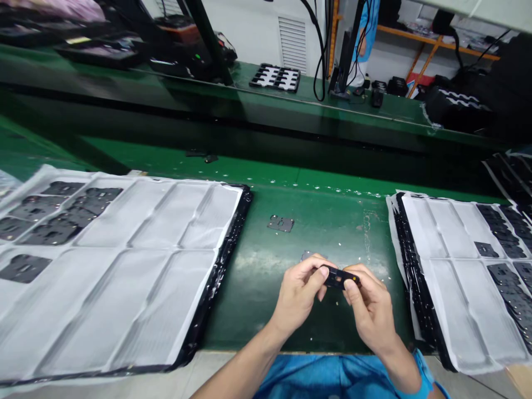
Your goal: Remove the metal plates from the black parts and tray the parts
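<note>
A small flat black part with cut-outs and a tiny orange spot is pinched between both hands over the green bench. My left hand grips its left end with thumb and forefinger. My right hand holds its right end the same way. Just behind my left hand another dark part peeks out on the bench. A further loose grey part lies flat further back.
A large tray lined with white sheet holds several dark parts at its far left. A stack of trays on the right holds several more parts. Behind runs a raised green shelf with a small black tray, cables and equipment.
</note>
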`<state>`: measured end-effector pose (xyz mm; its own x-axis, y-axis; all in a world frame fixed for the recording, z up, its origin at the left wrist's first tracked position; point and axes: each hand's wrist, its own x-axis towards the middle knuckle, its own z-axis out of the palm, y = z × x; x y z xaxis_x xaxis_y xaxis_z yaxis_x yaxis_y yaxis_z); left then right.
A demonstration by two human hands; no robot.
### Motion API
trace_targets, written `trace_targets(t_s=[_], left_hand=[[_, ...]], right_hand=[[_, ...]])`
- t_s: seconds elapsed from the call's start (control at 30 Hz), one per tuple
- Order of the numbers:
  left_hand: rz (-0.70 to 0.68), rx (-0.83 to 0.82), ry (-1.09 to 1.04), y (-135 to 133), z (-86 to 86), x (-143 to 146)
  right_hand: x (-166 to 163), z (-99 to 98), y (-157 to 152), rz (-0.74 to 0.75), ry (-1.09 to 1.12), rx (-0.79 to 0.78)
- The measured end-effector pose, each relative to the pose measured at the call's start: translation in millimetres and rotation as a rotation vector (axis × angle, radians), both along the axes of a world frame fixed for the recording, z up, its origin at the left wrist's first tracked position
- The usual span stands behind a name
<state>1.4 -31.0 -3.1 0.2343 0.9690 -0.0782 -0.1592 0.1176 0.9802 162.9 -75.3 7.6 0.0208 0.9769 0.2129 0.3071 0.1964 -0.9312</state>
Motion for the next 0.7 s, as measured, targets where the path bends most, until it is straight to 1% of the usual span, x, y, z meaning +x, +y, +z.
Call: trace_targets(t_s=[0.07, 0.13, 0.23, 0.37, 0.47, 0.57, 0.7], left_hand=[[0.038, -0.044, -0.061, -2.2, -5.4, 2.7], [0.087, -0.085, -0.105, -5.7, -9.4, 5.1], [0.142, -0.103, -0.072, -11.7, -9.9, 6.5], [0.084, -0.084, 0.045, -16.8, -1.6, 5.4], [0.051, -0.065, 0.084, -17.8, 4.6, 4.6], [0.050, -0.049, 0.100, -17.9, 6.7, 4.1], [0.045, -0.025, 0.112, -18.8, 6.2, 3.3]], right_hand=[[-1.7, -2.1, -2.2, 0.000, -0.005, 0.009], [-3.4, -4.6, -4.9, -0.011, 0.058, -0.021], [-5.4, -8.0, -8.2, -0.046, 0.191, -0.088], [-5.8, -11.8, -8.1, -0.135, 0.210, -0.098], [-5.6, -14.5, -6.1, -0.190, 0.194, -0.077], [-5.8, -15.9, -4.0, -0.200, 0.204, -0.056], [-4.4, -15.4, -2.6, -0.177, 0.236, -0.053]])
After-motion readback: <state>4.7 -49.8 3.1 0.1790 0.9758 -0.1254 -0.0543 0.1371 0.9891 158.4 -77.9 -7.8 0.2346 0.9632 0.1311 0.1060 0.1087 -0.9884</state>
